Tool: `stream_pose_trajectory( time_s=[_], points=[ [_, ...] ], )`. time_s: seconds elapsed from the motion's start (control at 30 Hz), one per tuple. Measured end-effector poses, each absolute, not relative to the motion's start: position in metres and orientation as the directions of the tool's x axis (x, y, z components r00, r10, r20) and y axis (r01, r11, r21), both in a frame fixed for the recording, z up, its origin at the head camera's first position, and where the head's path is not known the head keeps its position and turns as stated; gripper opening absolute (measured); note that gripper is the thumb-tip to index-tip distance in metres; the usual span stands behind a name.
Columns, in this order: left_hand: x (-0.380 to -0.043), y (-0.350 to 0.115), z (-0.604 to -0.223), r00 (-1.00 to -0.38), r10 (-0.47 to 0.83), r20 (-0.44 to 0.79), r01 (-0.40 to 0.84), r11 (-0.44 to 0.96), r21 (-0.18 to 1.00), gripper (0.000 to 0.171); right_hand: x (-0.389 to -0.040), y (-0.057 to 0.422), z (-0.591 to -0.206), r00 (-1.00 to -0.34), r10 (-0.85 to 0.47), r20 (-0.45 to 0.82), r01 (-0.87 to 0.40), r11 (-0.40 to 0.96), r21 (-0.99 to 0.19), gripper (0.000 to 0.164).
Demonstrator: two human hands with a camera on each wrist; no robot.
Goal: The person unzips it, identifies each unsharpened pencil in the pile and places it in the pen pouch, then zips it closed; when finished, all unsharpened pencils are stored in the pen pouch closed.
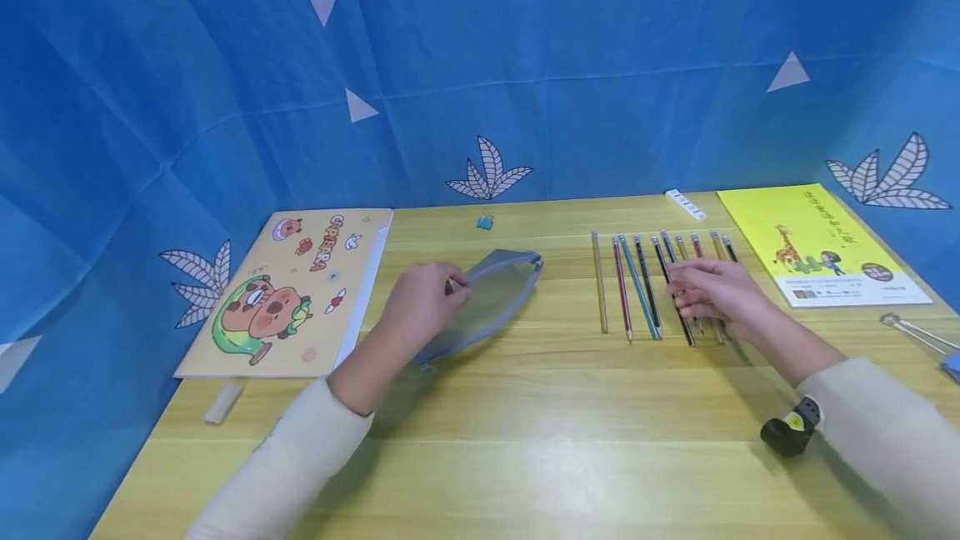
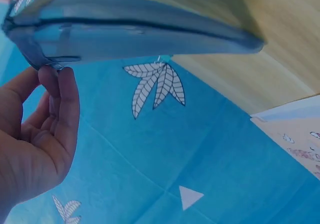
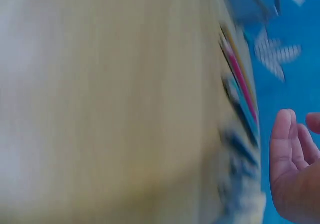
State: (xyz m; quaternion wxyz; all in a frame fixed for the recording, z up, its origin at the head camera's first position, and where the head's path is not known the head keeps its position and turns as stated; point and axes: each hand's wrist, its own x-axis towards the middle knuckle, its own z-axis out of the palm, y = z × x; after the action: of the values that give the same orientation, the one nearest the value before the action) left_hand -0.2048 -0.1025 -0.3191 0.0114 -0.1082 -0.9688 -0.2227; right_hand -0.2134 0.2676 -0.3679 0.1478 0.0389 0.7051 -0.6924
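My left hand (image 1: pixel 424 300) pinches the edge of a translucent grey-blue zip pouch (image 1: pixel 495 298) between thumb and fingers. In the left wrist view the pouch (image 2: pixel 135 37) hangs lengthwise above the fingertips, its dark zip line running along it. My right hand (image 1: pixel 714 293) is over the right part of a row of pencils (image 1: pixel 622 290), its fingers slightly bent and covering some of them. The right wrist view is blurred; there the right hand (image 3: pixel 295 169) shows nothing between its fingers, beside the pencils (image 3: pixel 240 79).
A capybara folder (image 1: pixel 300 298) lies at the left, with a whitish eraser (image 1: pixel 223 403) in front. Toward the back are a small blue binder clip (image 1: pixel 484 222) and a white strip (image 1: pixel 686 204). A yellow book (image 1: pixel 825 244) and a larger clip (image 1: pixel 918 332) lie right. A blue curtain (image 1: pixel 600 65) closes off the back.
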Motion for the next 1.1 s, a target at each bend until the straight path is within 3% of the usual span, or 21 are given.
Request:
stream_pose_trajectory(
  time_s=[0.07,0.17,0.3,0.4,0.73,0.93,1.1],
  points=[
    [-0.206,-0.104,-0.318,-0.979,0.192,0.064,0.2,0.876,0.438,0.014,-0.215,0.286,-0.364,-0.962,-0.117,-0.247,0.234,0.117,-0.965,0.01],
    [-0.208,-0.105,-0.317,-0.981,0.183,0.059,0.19,0.873,0.449,0.017,-0.217,0.31,-0.36,-0.977,-0.065,-0.203,0.171,0.329,-0.929,0.023],
    [-0.211,-0.107,-0.317,-0.986,0.155,0.054,0.162,0.863,0.479,0.017,-0.22,0.33,-0.361,-0.985,-0.038,-0.169,0.099,0.676,-0.73,0.045],
    [-0.212,-0.107,-0.317,-0.992,0.116,0.041,0.121,0.858,0.499,0.016,-0.222,0.336,-0.364,-0.981,-0.058,-0.184,0.06,0.816,-0.575,0.043],
    [-0.211,-0.105,-0.315,-0.994,0.087,0.063,0.107,0.856,0.506,0.013,-0.229,0.327,-0.368,-0.994,-0.085,-0.07,-0.057,0.942,-0.331,0.017],
    [-0.21,-0.104,-0.316,-0.991,0.102,0.091,0.134,0.854,0.502,0.013,-0.23,0.322,-0.371,-0.995,-0.05,-0.084,-0.02,0.946,-0.325,0.035],
    [-0.211,-0.105,-0.316,-0.991,0.095,0.09,0.127,0.852,0.508,0.013,-0.232,0.32,-0.372,-0.994,-0.05,-0.093,-0.014,0.935,-0.354,0.035]
  ],
)
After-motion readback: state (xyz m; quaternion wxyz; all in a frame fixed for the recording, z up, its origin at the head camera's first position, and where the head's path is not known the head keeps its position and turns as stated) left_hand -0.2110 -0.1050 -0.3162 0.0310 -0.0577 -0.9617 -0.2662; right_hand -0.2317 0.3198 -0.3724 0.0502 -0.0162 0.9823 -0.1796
